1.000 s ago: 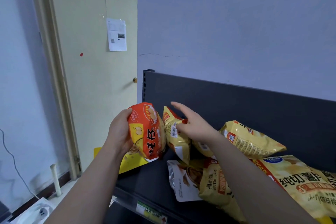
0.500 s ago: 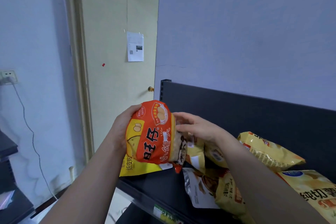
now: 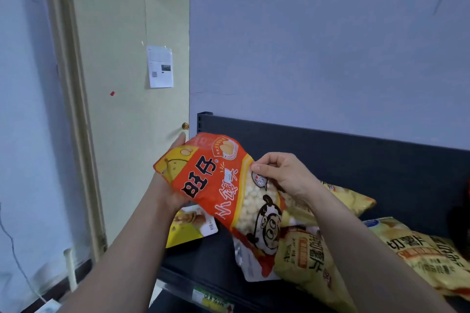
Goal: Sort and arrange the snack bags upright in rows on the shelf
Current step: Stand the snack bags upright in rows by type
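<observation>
Between the two hands, held in the air above the dark shelf (image 3: 203, 262), is an orange-red snack bag (image 3: 221, 193) with black characters and a cartoon face printed on it. It is tilted, its top toward the left hand and its bottom going down to the right. The left hand (image 3: 171, 198) supports the bag from behind at its upper left part; most of this hand is hidden by the bag, only one fingertip shows over the top edge and the heel of the palm below. The right hand (image 3: 282, 175) has its fingers curled and pinches the right edge of the bag with the thumb on the front side. Just under the left hand a yellow bag (image 3: 188, 231) lies flat near the shelf's left end. Behind the right wrist another yellow bag (image 3: 351, 201) lies near the dark back panel (image 3: 356, 150). Under the lower end of the held bag is a silver-white bag (image 3: 246, 264), and beside it a yellow bag with an orange label (image 3: 312, 256) lies flat. Further right of the right forearm lies a large yellow chips bag (image 3: 419, 249). Beyond the left hand stands a pale door (image 3: 122, 109) with a paper sheet (image 3: 160, 66) on it.
</observation>
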The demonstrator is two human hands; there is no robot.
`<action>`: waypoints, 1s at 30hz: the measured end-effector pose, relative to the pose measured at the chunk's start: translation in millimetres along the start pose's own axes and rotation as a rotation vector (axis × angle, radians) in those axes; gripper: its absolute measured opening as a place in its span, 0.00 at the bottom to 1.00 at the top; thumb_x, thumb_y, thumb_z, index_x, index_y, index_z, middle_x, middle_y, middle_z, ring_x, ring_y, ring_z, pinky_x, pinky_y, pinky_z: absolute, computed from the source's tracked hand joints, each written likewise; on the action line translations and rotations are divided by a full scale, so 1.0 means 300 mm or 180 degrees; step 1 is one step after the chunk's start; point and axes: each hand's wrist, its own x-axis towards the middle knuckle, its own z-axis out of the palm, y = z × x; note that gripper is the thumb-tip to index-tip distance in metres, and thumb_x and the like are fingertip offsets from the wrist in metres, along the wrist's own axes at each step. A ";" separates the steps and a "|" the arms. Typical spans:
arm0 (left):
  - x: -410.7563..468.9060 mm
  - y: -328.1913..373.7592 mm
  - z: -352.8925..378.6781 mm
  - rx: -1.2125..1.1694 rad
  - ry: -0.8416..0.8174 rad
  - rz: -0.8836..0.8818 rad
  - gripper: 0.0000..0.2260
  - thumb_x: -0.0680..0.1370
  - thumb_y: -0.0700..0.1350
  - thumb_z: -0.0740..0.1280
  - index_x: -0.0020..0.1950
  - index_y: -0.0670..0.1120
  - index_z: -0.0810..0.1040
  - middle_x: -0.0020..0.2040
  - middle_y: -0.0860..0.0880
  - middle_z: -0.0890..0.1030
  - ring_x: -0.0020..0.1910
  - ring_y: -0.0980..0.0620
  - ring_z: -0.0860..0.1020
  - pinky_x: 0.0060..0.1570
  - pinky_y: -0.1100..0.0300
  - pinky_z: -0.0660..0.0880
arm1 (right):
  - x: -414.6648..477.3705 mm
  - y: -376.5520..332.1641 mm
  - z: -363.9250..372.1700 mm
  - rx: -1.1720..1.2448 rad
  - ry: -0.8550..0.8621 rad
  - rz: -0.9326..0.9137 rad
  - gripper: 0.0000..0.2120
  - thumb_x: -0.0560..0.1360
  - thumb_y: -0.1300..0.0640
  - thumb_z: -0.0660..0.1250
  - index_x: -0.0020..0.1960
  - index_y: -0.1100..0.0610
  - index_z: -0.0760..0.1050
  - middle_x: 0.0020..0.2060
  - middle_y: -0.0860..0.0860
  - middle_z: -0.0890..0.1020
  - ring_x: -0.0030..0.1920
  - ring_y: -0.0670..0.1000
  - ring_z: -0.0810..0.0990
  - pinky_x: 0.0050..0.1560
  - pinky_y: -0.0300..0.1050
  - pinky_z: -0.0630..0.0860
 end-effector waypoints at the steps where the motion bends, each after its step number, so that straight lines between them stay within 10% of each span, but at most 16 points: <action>1: -0.037 0.005 0.092 0.0074 -0.0394 0.0016 0.26 0.83 0.58 0.51 0.50 0.46 0.85 0.48 0.40 0.84 0.43 0.42 0.83 0.42 0.47 0.82 | -0.015 0.002 -0.030 0.0057 0.0225 0.0002 0.04 0.74 0.60 0.72 0.41 0.59 0.82 0.38 0.51 0.85 0.37 0.48 0.82 0.41 0.42 0.79; 6: -0.114 -0.089 0.280 0.0504 -0.1063 0.0253 0.32 0.76 0.67 0.58 0.65 0.43 0.76 0.60 0.42 0.82 0.55 0.45 0.82 0.45 0.48 0.81 | -0.106 0.013 -0.195 0.0308 0.1425 0.0000 0.07 0.75 0.58 0.72 0.38 0.58 0.82 0.31 0.52 0.81 0.26 0.45 0.72 0.28 0.37 0.70; 12: -0.152 -0.328 0.507 0.1928 -0.1643 0.0515 0.31 0.72 0.49 0.75 0.72 0.55 0.67 0.62 0.55 0.80 0.56 0.54 0.82 0.53 0.53 0.80 | -0.275 0.027 -0.406 0.0448 0.2289 0.0040 0.08 0.75 0.56 0.72 0.40 0.60 0.80 0.33 0.53 0.84 0.29 0.46 0.80 0.29 0.40 0.75; 20: -0.285 -0.738 0.830 0.2274 -0.2312 0.0553 0.23 0.75 0.44 0.74 0.55 0.71 0.71 0.54 0.63 0.82 0.56 0.56 0.81 0.55 0.50 0.80 | -0.671 0.072 -0.787 0.0007 0.2922 0.0073 0.09 0.73 0.56 0.74 0.34 0.56 0.81 0.35 0.60 0.84 0.32 0.54 0.79 0.33 0.46 0.76; 30: -0.564 -1.236 1.054 0.2578 -0.2514 0.0139 0.21 0.73 0.46 0.75 0.59 0.63 0.72 0.53 0.64 0.81 0.55 0.63 0.79 0.48 0.65 0.78 | -1.157 0.295 -1.125 -0.0221 0.3249 0.0547 0.08 0.75 0.61 0.71 0.37 0.60 0.79 0.34 0.55 0.84 0.33 0.51 0.81 0.33 0.42 0.75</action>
